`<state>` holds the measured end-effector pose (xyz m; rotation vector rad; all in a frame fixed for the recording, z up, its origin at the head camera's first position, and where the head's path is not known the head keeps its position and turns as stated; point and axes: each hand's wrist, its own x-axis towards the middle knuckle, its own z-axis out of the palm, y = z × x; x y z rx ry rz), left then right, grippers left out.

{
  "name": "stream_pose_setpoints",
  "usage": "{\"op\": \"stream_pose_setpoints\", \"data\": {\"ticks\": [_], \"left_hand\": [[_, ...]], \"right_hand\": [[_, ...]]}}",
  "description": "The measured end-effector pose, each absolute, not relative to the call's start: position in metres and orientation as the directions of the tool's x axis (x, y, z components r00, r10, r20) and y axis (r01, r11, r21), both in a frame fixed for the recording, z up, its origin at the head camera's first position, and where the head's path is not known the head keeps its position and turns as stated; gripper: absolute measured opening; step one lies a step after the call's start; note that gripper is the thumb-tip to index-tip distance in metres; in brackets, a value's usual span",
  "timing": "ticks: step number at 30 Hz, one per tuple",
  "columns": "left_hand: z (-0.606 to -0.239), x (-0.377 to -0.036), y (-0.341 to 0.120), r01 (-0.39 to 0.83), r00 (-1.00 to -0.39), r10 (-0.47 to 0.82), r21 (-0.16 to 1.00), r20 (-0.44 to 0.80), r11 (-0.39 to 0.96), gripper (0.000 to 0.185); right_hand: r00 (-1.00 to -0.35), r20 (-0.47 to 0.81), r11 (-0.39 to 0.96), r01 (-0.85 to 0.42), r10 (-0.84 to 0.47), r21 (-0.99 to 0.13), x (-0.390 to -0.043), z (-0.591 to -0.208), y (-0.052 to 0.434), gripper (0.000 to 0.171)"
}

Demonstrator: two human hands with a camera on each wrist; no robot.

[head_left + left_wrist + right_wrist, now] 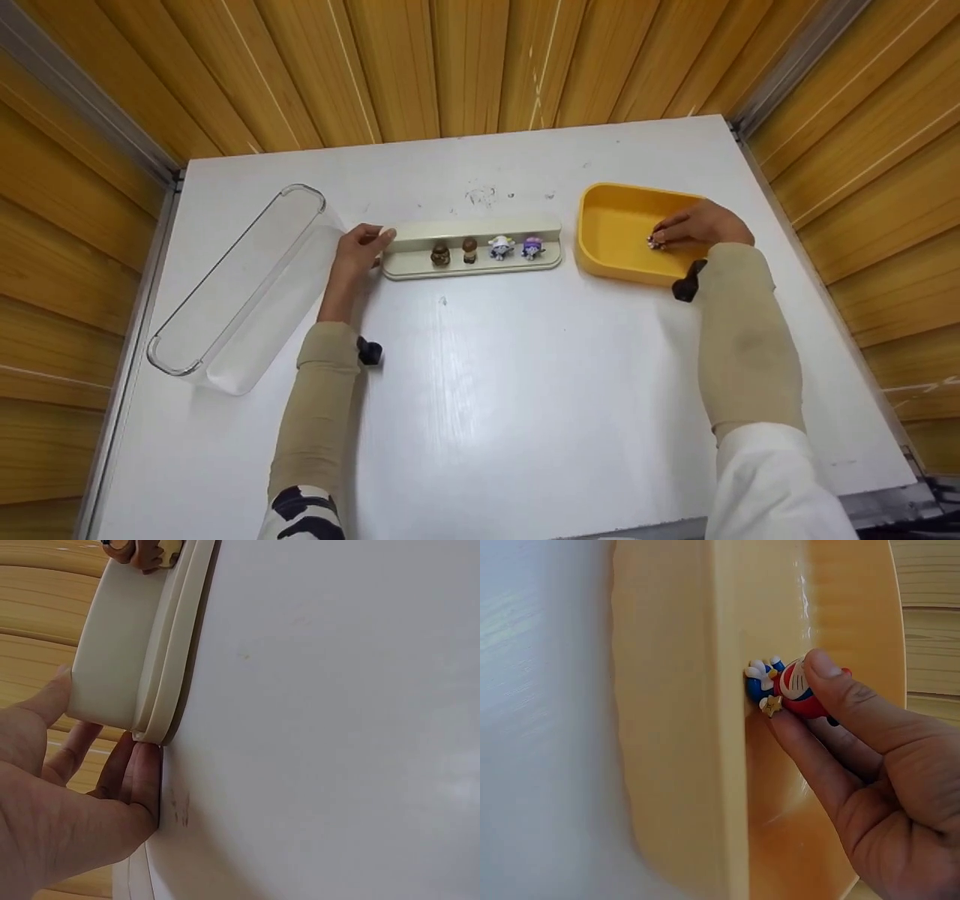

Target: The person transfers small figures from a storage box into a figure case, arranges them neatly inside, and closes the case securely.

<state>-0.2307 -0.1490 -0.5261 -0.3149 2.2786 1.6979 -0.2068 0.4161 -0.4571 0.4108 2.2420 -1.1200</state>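
In the head view, my left hand [354, 253] grips the left end of a cream display stand [476, 229]. The left wrist view shows the thumb against the stand's back edge and curled fingers at its end. Two brown figurines [440, 255] stand on the stand's left half, two white-and-purple figurines [501, 248] on its right. My right hand [709, 223] reaches into a yellow bin [589, 259]. Between thumb and fingers it pinches a small blue, white and red figurine [795, 686] with a gold star, low inside the bin.
At the left, a long clear bin [281, 330] stands slanted on the white table [540, 375]. Wood-patterned panels [465, 67] rise behind the table and on both sides. Scuff marks show behind the stand.
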Motion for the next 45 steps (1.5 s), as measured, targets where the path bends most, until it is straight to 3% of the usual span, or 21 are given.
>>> {"op": "stream_pose_setpoints", "data": {"ticks": [11, 19, 23, 29, 34, 45], "left_hand": [[-0.526, -0.224, -0.154, -0.369, -0.928, -0.039, 0.899, -0.371, 0.237, 0.043], [-0.525, -0.222, -0.156, -0.352, -0.931, -0.012, 0.894, -0.364, 0.278, 0.047], [-0.525, -0.221, -0.159, -0.354, -0.932, -0.021, 0.898, -0.362, 0.260, 0.045], [-0.528, -0.223, -0.153, -0.358, -0.929, 0.002, 0.900, -0.370, 0.250, 0.050], [-0.529, -0.226, -0.150, -0.370, -0.924, -0.008, 0.889, -0.382, 0.270, 0.046], [-0.527, -0.233, -0.149, -0.380, -0.920, -0.021, 0.879, -0.391, 0.287, 0.047]], "right_hand": [[-0.771, -0.637, 0.581, 0.519, 0.002, -0.627, -0.206, -0.451, 0.410, 0.044], [-0.754, -0.657, 0.572, 0.541, 0.006, -0.616, -0.204, -0.452, 0.412, 0.044], [-0.788, -0.614, 0.619, 0.500, 0.037, -0.605, -0.211, -0.458, 0.407, 0.040], [-0.857, -0.508, 0.787, 0.371, 0.086, -0.493, -0.214, -0.460, 0.403, 0.038], [-0.885, -0.462, 0.798, 0.321, 0.060, -0.510, -0.210, -0.457, 0.398, 0.044], [-0.939, -0.343, 0.802, 0.209, 0.006, -0.559, -0.197, -0.448, 0.382, 0.039]]}}
